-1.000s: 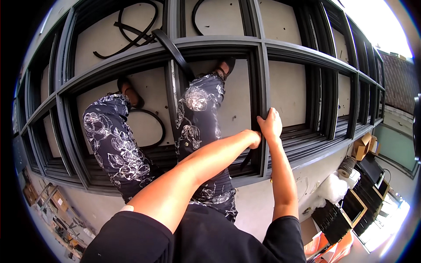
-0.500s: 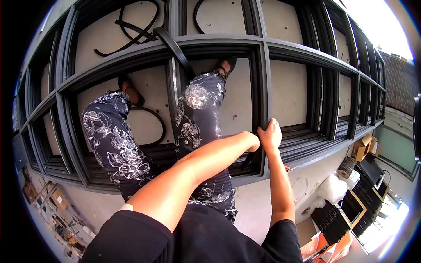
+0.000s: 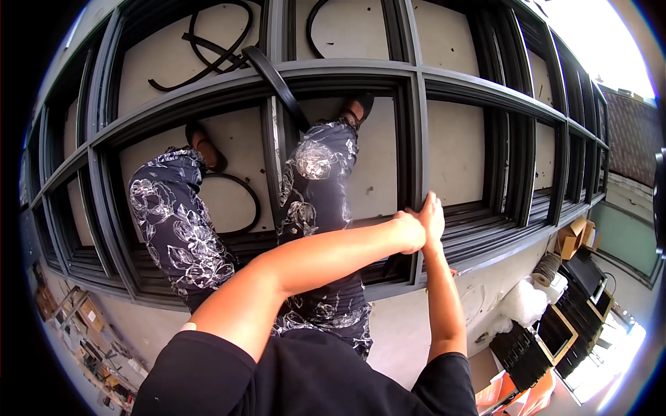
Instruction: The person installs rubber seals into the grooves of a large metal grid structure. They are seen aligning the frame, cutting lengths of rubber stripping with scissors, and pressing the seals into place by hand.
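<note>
what worries me from my end is a slip: if pressure on the bar (image 3: 419, 139) goes off to one side, the left hand (image 3: 411, 233) could skid along it and knock the right hand (image 3: 433, 213), since the two overlap in my view. the frame (image 3: 347, 67) has narrow edges there, so i'd judge a scrape or pinch possible too. footing is my other concern: both shoes (image 3: 207, 147) stand inside the openings, and the black strip (image 3: 277, 87) slung over a rail at upper centre comes down beside one leg (image 3: 319, 163), where it could snag a step.

the bar runs down right of centre, its lower part passing under the hands. the right fingers lie together, pointing up my view along its right side; whether they're clamped on it i can't tell. the left fingers are curled out of sight, at the bar's left, so their hold is hidden from me.
</note>
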The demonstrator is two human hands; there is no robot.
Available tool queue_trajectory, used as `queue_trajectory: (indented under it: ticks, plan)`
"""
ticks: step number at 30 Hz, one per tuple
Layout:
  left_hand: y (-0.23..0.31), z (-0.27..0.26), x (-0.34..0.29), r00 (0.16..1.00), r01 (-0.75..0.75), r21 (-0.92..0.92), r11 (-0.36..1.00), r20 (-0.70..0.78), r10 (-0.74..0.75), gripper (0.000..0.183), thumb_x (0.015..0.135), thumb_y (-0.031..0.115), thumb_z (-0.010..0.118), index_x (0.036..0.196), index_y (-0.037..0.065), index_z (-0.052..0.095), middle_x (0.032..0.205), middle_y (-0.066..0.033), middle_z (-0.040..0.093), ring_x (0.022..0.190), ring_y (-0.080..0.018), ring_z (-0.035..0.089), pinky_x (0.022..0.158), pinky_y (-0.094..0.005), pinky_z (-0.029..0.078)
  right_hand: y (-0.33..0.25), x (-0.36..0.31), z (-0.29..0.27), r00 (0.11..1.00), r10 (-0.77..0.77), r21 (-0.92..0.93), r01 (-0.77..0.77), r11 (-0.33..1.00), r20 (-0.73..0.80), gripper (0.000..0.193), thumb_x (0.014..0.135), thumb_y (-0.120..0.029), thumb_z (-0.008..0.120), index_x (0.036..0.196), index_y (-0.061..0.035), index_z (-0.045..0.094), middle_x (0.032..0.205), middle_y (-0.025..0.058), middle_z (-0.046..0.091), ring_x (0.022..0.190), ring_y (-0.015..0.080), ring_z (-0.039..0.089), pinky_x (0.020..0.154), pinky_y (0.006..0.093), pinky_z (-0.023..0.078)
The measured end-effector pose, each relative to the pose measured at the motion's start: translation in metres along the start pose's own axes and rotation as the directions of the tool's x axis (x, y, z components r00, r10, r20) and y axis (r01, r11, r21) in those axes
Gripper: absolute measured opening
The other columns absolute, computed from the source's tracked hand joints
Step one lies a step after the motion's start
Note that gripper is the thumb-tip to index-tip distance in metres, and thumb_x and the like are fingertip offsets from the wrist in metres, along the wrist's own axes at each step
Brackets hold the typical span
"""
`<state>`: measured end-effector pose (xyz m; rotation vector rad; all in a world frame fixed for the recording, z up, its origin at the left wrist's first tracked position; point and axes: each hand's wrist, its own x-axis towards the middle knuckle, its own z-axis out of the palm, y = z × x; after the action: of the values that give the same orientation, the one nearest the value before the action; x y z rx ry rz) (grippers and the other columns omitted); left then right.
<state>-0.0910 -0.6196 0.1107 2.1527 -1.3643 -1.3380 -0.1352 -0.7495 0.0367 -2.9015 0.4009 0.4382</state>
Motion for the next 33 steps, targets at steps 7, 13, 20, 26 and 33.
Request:
queue_trajectory:
  ticks: [7,13,20,26,33]
  plan:
    - [-0.054,0.024,-0.145,0.496,-0.054,-0.085,0.995,-0.867,-0.047,0.026,0.079,0.009,0.063,0.105,0.006,0.066,0.103,-0.0086,0.066,0.100,-0.0281,0.063,0.089,-0.0396,0.050,-0.106,0.142,-0.023,0.923,-0.140,0.036,0.163,0.986,-0.360,0.051,0.076,-0.034,0.077,0.107,-0.0009,0.054,0.106,0.0171,0.059,0.103,0.0352,0.059,0.088,0.0426,0.050]
    - [-0.072,0.036,-0.190,0.263,-0.134,-0.021,0.991,-0.965,0.015,0.024,0.073,0.002,0.068,0.096,0.006,0.068,0.098,-0.0062,0.067,0.098,-0.0266,0.064,0.086,-0.0382,0.052,-0.138,0.195,-0.035,0.947,-0.001,-0.047,-0.015,0.999,-0.321,0.046,0.075,-0.036,0.078,0.101,-0.0044,0.056,0.102,0.0146,0.063,0.101,0.0322,0.063,0.083,0.0417,0.055]
    - [-0.071,0.034,-0.179,0.220,-0.145,-0.054,0.988,-0.975,-0.021,0.023,0.072,0.000,0.068,0.093,0.009,0.068,0.096,-0.0039,0.067,0.095,-0.0245,0.065,0.085,-0.0356,0.052,-0.088,0.101,-0.029,0.990,-0.114,0.021,0.116,0.993,-0.088,0.088,0.071,-0.025,0.083,0.140,-0.0018,0.035,0.117,0.0219,0.058,0.109,0.0388,0.058,0.091,0.0447,0.052]
    - [-0.071,0.036,-0.182,0.195,-0.211,-0.012,0.977,-0.980,0.030,0.022,0.072,-0.002,0.067,0.092,0.006,0.068,0.093,-0.0060,0.067,0.092,-0.0263,0.066,0.082,-0.0361,0.053,-0.010,-0.041,-0.002,0.999,0.033,0.051,-0.034,0.998,0.026,0.100,0.067,-0.019,0.084,0.149,-0.0051,0.028,0.117,0.0214,0.056,0.108,0.0398,0.056,0.090,0.0452,0.051]
    - [-0.071,0.041,-0.185,0.153,-0.180,-0.021,0.983,-0.988,0.007,0.019,0.073,-0.002,0.066,0.090,0.006,0.068,0.092,-0.0060,0.067,0.092,-0.0266,0.066,0.082,-0.0368,0.053,-0.017,-0.071,0.022,0.978,0.107,0.099,-0.090,0.991,-0.177,0.104,0.065,-0.021,0.085,0.148,-0.0013,0.027,0.120,0.0234,0.054,0.112,0.0406,0.053,0.097,0.0430,0.045]
